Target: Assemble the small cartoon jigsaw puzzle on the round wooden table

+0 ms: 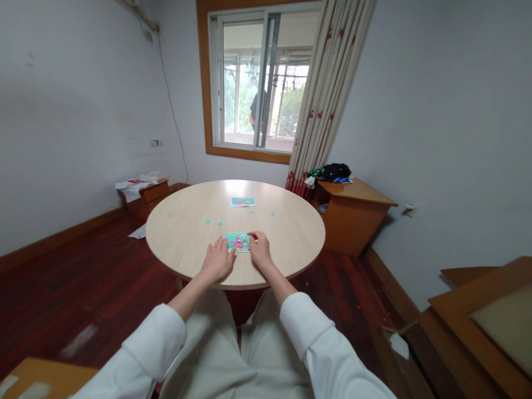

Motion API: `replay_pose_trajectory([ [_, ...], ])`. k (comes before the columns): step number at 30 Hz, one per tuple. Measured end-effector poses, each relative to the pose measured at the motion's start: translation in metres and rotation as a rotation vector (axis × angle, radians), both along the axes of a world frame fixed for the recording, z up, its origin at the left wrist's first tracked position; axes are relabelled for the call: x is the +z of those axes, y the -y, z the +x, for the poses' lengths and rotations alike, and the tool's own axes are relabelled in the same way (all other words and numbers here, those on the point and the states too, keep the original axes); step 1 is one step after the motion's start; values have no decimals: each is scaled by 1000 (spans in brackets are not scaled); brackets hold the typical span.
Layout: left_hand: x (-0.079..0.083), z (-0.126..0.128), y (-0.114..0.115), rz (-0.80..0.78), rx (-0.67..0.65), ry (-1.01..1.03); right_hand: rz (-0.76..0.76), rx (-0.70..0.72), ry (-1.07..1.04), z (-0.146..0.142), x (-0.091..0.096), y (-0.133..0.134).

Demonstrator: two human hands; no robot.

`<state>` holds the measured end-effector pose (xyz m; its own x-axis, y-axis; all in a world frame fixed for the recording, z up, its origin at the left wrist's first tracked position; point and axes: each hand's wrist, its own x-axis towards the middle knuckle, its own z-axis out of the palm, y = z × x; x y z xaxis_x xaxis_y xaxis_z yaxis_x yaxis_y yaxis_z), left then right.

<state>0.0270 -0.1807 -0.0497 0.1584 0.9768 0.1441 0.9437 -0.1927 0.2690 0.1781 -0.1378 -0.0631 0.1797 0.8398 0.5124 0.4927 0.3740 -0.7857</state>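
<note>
A colourful jigsaw puzzle, teal with pink figures, lies flat near the front edge of the round table. My left hand rests open and flat at its left side, the fingertips touching the border. At the right side, my right hand has its fingers bent together over the puzzle's edge. What those fingers hold, if anything, is hidden. Beyond the puzzle are loose teal puzzle pieces, among them one piece close by and another piece farther right. A picture card in similar colours lies behind them.
The pale round table stands before my knees. A wooden cabinet with dark cloth on it is at the right. Papers cover a low stand at the left. Behind the window a person is partly visible.
</note>
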Motion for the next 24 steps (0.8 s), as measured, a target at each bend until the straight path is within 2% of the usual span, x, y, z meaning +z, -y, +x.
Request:
replay_pose_trajectory([
  [4,2,1,-3,-4,-27,-41,22,-29,158,24,4,-15],
  [9,4,3,-13,-20,-17,-56,-140,-195,413,77,5,-28],
  [12,6,5,-18,31,-3,-31,-186,-230,451,99,4,-28],
  [14,7,8,-20,112,-59,-31,-200,-236,473,104,3,-26],
  [17,8,12,-21,191,-212,-71,-207,-227,513,104,2,-24],
  [19,7,14,-21,163,-271,-89,-210,-219,538,102,2,-24],
  [24,4,15,-22,59,-283,-100,-227,-207,581,100,5,-22],
])
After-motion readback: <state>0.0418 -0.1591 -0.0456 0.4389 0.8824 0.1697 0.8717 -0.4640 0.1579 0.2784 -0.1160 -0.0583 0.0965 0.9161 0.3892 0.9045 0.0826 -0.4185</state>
